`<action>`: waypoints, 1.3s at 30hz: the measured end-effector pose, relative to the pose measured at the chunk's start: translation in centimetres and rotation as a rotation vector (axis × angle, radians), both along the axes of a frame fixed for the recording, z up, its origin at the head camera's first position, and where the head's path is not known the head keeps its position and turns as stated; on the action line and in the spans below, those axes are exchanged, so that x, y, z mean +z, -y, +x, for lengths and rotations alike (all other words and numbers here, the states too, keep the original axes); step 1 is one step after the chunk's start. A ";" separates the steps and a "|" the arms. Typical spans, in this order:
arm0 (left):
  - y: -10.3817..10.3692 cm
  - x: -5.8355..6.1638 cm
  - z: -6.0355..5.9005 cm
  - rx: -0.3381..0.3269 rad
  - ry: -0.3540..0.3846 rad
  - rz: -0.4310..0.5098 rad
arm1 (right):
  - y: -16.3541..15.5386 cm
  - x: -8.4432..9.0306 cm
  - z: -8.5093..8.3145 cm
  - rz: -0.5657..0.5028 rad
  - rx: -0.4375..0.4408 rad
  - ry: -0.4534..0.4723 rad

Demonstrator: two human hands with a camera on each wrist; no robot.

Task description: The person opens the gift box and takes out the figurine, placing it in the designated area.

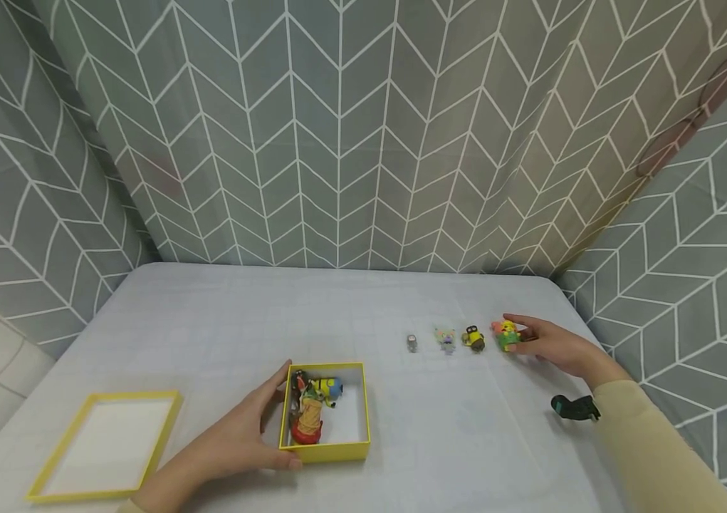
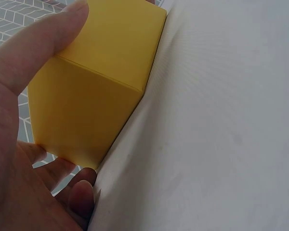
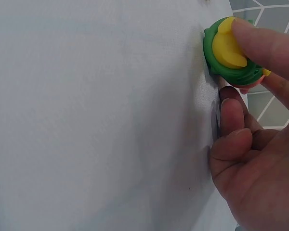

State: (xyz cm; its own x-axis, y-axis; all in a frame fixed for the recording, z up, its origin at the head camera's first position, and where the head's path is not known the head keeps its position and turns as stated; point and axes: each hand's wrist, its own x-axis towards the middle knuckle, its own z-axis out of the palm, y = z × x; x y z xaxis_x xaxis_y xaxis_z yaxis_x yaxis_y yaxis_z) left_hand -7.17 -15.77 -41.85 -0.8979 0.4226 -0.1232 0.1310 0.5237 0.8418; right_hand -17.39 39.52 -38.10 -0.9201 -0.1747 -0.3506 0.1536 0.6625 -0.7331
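Observation:
My left hand (image 1: pixel 271 420) grips the left side of a small open yellow box (image 1: pixel 325 450), thumb on its far corner and fingers at its near corner. The box holds a yellow minion toy (image 1: pixel 327 387) and a red and orange figure (image 1: pixel 307 422). In the left wrist view the thumb (image 2: pixel 43 43) lies over the box wall (image 2: pixel 96 86). At the right, my right hand (image 1: pixel 525 335) pinches a green, yellow and orange figure (image 1: pixel 506 335) that stands on the white table. The right wrist view shows a fingertip (image 3: pixel 265 43) on the figure's green and yellow base (image 3: pixel 229 53).
Left of the held figure stand three small toys in a row: a yellow and black one (image 1: pixel 474 338), a pale purple one (image 1: pixel 446 338) and a grey one (image 1: pixel 411 343). The yellow lid (image 1: pixel 107 442) lies at the front left. A black and teal object (image 1: pixel 574 407) sits by my right forearm. Patterned curtains surround the table.

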 end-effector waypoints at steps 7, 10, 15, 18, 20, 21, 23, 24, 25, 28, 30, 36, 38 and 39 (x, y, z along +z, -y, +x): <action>0.0 0.0 0.0 0.003 -0.005 -0.003 | -0.5 -0.1 0.1 -0.015 -0.023 0.012; 0.0 -0.1 0.0 0.008 -0.001 0.000 | -0.6 -0.1 0.3 -0.031 -0.023 0.013; 0.1 -0.3 0.0 0.014 0.004 -0.005 | -0.5 0.0 0.6 -0.023 -0.023 0.002; 0.1 -0.2 0.1 0.018 0.006 -0.003 | -0.5 0.2 0.9 -0.006 -0.015 -0.036; 0.1 -0.2 0.1 0.019 0.007 -0.001 | -0.5 0.5 1.2 0.004 -0.033 -0.069; 0.1 -0.1 0.0 0.018 0.008 -0.002 | -0.5 0.6 1.4 -0.002 -0.045 -0.087; 0.0 0.0 -0.1 0.013 -0.003 -0.015 | -0.5 1.1 2.0 -0.014 -0.081 -0.124; -0.1 0.1 -0.2 0.006 -0.014 -0.023 | -0.5 1.3 2.4 -0.025 -0.103 -0.146; -0.1 0.1 -0.2 0.004 -0.028 -0.029 | -0.4 1.7 2.7 -0.031 -0.124 -0.169; -0.1 0.3 -0.4 -0.005 -0.072 -0.049 | 0.2 2.5 3.5 -0.045 -0.186 -0.238; 0.0 0.4 -0.5 -0.013 -0.085 -0.055 | 1.1 2.8 3.9 -0.035 -0.215 -0.276; 0.6 0.2 -0.5 -0.024 -0.092 -0.046 | 5.5 3.5 4.2 -0.022 -0.171 -0.313; 0.8 0.0 -0.4 -0.023 -0.096 -0.037 | 7.3 3.7 4.2 -0.023 -0.134 -0.315; 0.9 0.0 -0.4 -0.021 -0.094 -0.034 | 8.3 3.8 4.2 -0.034 -0.113 -0.314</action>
State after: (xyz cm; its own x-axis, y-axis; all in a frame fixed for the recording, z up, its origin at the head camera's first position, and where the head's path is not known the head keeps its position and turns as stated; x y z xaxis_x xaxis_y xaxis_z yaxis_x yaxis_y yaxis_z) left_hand -7.54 -16.64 -41.90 -0.8971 0.4385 -0.0538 0.2196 0.5482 0.8070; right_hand -13.21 31.26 -34.31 -0.9965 -0.0722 -0.0425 -0.0124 0.6282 -0.7780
